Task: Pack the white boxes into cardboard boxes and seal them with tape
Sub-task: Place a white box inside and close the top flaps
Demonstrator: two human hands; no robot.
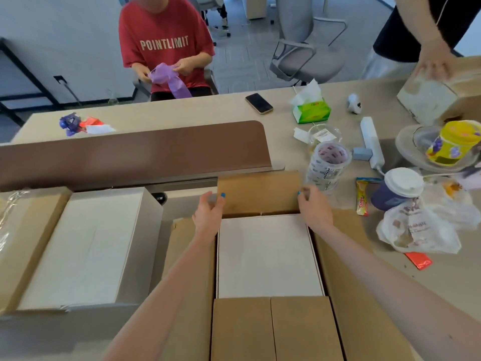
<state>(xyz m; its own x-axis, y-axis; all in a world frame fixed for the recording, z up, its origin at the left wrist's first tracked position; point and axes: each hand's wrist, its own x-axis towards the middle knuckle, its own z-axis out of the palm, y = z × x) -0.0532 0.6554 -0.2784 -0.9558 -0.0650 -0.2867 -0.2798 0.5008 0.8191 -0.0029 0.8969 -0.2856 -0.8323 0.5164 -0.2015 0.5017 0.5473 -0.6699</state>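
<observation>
Head: smooth white box (268, 256) in corrugated cardboard box (260, 194)

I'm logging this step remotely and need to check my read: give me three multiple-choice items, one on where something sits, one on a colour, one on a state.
1. Where is the roll of tape?
A. Inside the cardboard box
B. On the table beyond the right hand
C. On the phone

2. What colour is the tissue pack?
A. Green
B. Blue
C. Black

3. What state is the cardboard box between the arms in?
A. Taped shut
B. Empty, flaps open
C. Open, white box inside

Key:
1 B, the roll stands just past the right hand.
2 A, its wrapper is bright green.
3 C, the white box shows between spread flaps while the left hand and right hand hold the far flap.
</observation>
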